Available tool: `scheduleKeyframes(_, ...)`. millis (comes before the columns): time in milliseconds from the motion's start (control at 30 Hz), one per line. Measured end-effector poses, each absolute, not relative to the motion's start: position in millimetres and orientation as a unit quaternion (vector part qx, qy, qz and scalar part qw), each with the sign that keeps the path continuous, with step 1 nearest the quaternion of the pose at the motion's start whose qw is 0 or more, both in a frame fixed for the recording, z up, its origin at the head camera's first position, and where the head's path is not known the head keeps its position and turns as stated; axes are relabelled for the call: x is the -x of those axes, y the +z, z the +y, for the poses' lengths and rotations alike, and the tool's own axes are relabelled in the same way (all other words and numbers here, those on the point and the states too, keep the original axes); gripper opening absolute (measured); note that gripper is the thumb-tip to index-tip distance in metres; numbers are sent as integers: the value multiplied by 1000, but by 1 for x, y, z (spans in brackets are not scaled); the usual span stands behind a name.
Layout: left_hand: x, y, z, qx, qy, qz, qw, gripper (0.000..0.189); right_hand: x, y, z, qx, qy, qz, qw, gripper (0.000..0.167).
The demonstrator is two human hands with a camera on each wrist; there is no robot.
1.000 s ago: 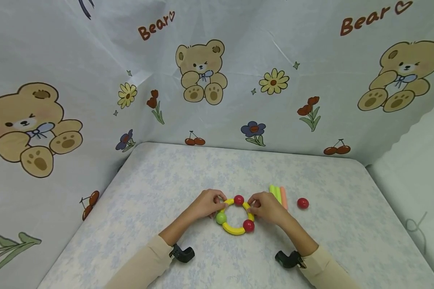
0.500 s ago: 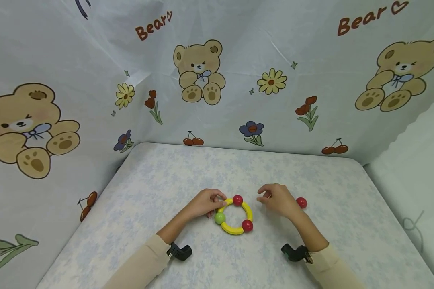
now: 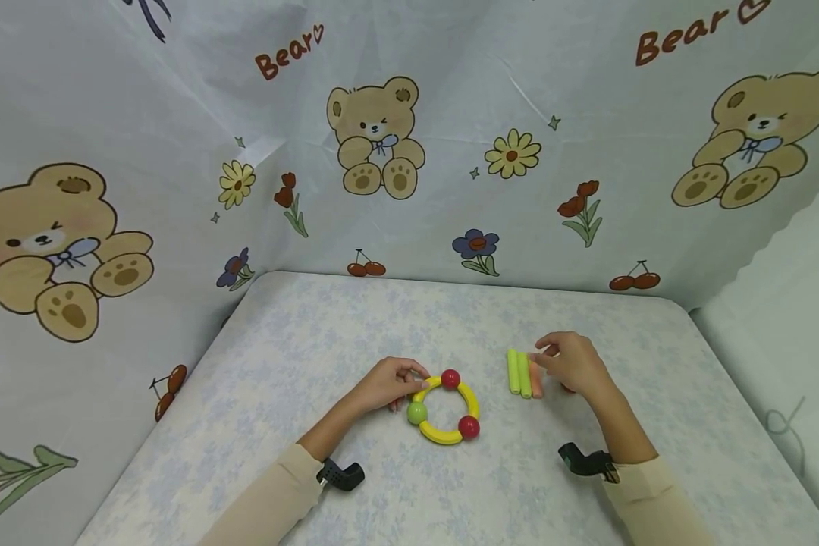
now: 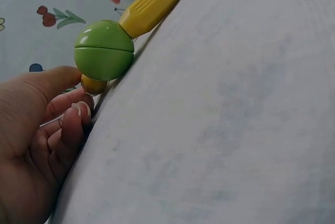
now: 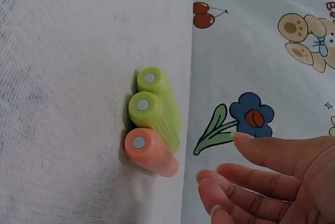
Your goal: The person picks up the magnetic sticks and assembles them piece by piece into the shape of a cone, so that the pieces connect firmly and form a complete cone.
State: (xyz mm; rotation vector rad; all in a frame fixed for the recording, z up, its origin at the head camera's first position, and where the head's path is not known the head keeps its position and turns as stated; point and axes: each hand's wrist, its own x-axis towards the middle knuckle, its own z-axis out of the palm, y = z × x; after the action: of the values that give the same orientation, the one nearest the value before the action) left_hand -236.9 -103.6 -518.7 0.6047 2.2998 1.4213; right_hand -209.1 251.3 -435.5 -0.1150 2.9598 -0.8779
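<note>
A ring of yellow curved rods [image 3: 440, 435] joined by red balls [image 3: 469, 427] and a green ball [image 3: 417, 412] lies on the table. At its upper left, my left hand [image 3: 386, 384] pinches a yellow curved rod [image 4: 94, 84] between thumb and fingers, just beyond the green ball in the left wrist view. My right hand [image 3: 573, 362] is over the sticks at the right, thumb and fingers apart and holding nothing. Two light green sticks [image 3: 519, 371] and an orange stick [image 5: 152, 152] lie side by side; each shows a grey round end in the right wrist view.
A loose red ball [image 3: 568, 388] is mostly hidden under my right hand. The pale table [image 3: 327, 318] ends at the back against a hanging cloth [image 3: 246, 220] printed with bears and flowers.
My right hand has let go of the ring and moved right, to above the sticks. My left hand still holds the ring, which stays in place.
</note>
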Motion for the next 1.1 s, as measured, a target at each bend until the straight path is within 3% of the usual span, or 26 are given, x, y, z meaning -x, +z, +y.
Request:
scheduleKeyframes(367, 243, -524, -108, -257, 499, 808, 180, 25, 212, -447, 255, 15, -276, 960, 48, 30)
scheduleKeyframes(1100, 241, -526, -109, -255, 509, 801, 184, 25, 222, -454, 241, -7, -221, 971, 90, 19)
